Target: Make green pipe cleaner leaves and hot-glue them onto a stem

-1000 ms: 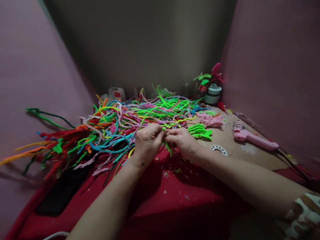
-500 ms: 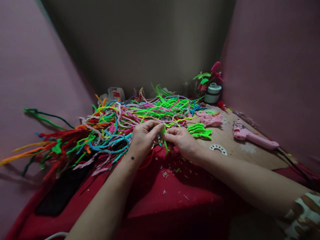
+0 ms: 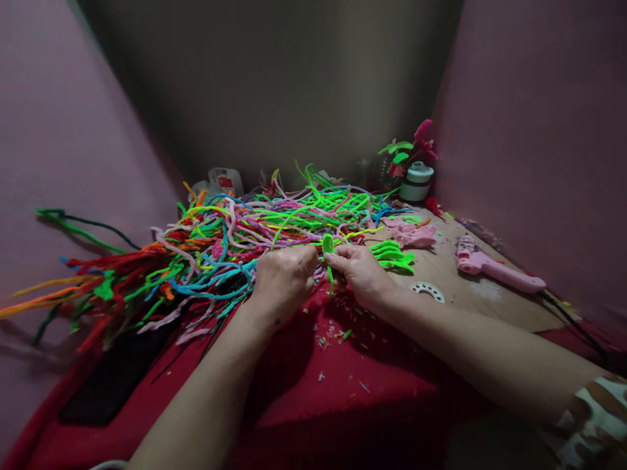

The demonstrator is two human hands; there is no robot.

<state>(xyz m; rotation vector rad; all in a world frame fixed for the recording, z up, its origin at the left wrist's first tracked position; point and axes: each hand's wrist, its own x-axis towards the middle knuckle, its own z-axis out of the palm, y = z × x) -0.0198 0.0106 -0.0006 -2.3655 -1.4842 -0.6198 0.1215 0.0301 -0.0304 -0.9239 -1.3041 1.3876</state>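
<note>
A bright green pipe cleaner (image 3: 328,245), bent into a narrow upright loop with a tail hanging below, is pinched between the thumb and fingers of my right hand (image 3: 360,269). Close on its left, my left hand (image 3: 288,275) is closed with its back towards me. Its fingertips are turned away, so anything in them is hidden. Just beyond both hands lies a big tangled pile of coloured pipe cleaners (image 3: 294,219). Several folded green pipe cleaner pieces (image 3: 392,254) rest to the right of my right hand.
A pink glue gun (image 3: 499,269) with a black cord lies on a brown board (image 3: 490,316). Near it are a white holed disc (image 3: 428,292) and pink fuzzy pieces (image 3: 411,233). A lidded jar (image 3: 417,181) stands behind. A dark phone (image 3: 105,385) lies on the red cloth (image 3: 343,391).
My left hand has come off the green pipe cleaner and turned its back up, lower and to the left. The green loop now shows upright in my right hand.
</note>
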